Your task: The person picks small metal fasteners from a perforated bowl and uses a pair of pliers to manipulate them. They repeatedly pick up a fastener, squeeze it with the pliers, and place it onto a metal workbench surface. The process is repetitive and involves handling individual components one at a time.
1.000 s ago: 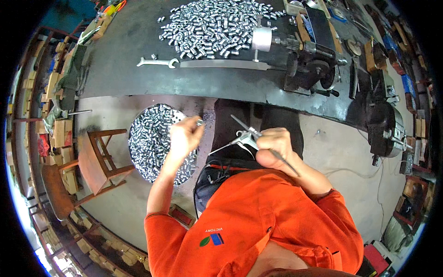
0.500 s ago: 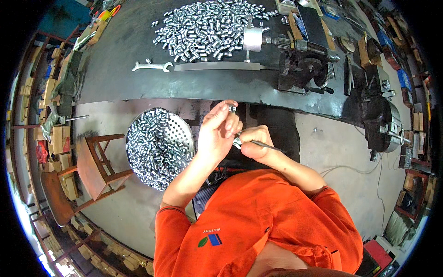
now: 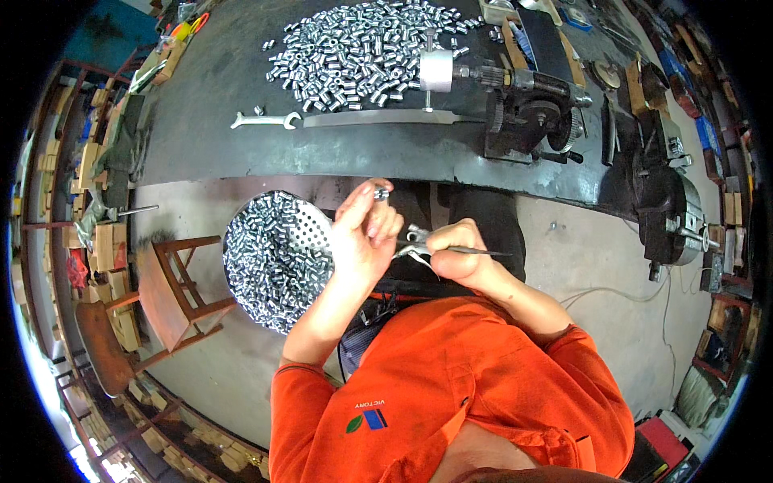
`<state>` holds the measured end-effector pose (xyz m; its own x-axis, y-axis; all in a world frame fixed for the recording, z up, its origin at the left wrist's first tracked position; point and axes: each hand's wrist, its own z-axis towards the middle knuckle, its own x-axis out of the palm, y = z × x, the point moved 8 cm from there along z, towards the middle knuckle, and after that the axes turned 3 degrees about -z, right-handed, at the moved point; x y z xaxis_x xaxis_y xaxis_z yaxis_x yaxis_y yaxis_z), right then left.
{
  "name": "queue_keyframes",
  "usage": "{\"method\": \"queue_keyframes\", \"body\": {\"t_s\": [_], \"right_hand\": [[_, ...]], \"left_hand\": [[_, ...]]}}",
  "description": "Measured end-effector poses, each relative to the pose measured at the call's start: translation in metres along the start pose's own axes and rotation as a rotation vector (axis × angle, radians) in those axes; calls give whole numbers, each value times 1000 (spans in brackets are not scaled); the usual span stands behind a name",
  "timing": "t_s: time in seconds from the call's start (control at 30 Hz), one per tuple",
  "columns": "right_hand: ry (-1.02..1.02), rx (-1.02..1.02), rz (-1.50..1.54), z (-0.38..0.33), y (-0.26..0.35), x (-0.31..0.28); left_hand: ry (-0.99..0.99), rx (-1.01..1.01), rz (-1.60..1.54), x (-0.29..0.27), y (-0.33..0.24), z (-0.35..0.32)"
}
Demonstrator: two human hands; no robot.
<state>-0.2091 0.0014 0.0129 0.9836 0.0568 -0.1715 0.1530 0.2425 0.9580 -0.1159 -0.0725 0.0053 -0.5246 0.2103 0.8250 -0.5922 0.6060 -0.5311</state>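
Note:
My left hand point(image 3: 361, 237) is raised just in front of the bench edge. Its thumb and fingertips pinch a small shiny metal sleeve point(image 3: 381, 194). To its right, my right hand point(image 3: 457, 248) is closed around a slim metal tool point(image 3: 481, 252). A thin dark end of the tool points right, while bright metal parts point(image 3: 417, 237) stick out on the side toward my left hand. My fingers hide the tool's middle, so its exact kind cannot be made out. Left of my left forearm, a perforated round basket point(image 3: 312, 229) holds a heap of similar sleeves point(image 3: 270, 258).
On the dark bench point(image 3: 217, 153) lie a pile of sleeves point(image 3: 354, 56), an open-end wrench point(image 3: 266, 121) and a long flat file point(image 3: 378, 118). A geared fixture point(image 3: 531, 113) stands at right, beyond it a vise point(image 3: 672, 213). A wooden chair point(image 3: 173, 290) is at left.
My left hand has shifted left with its sleeve, widening the space between my hands. My right hand has turned slightly, and more of the tool's bright parts show.

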Motion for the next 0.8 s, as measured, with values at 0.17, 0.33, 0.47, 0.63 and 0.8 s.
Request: {"method": "queue_keyframes", "body": {"t_s": [0.17, 0.33, 0.47, 0.63, 0.8], "right_hand": [[11, -140, -120, 4, 19, -4], [65, -174, -124, 3, 16, 5], [71, -176, -138, 0, 18, 6], [65, -176, -233, 0, 20, 6], [2, -227, -335, 1, 25, 8]], "left_hand": [[-74, 27, 387, -23, -6, -14], [7, -51, 588, -15, 5, -22], [74, -81, 669, -18, 5, -20], [113, -98, 655, -15, 6, -21], [47, -46, 864, -20, 3, -20]]}}
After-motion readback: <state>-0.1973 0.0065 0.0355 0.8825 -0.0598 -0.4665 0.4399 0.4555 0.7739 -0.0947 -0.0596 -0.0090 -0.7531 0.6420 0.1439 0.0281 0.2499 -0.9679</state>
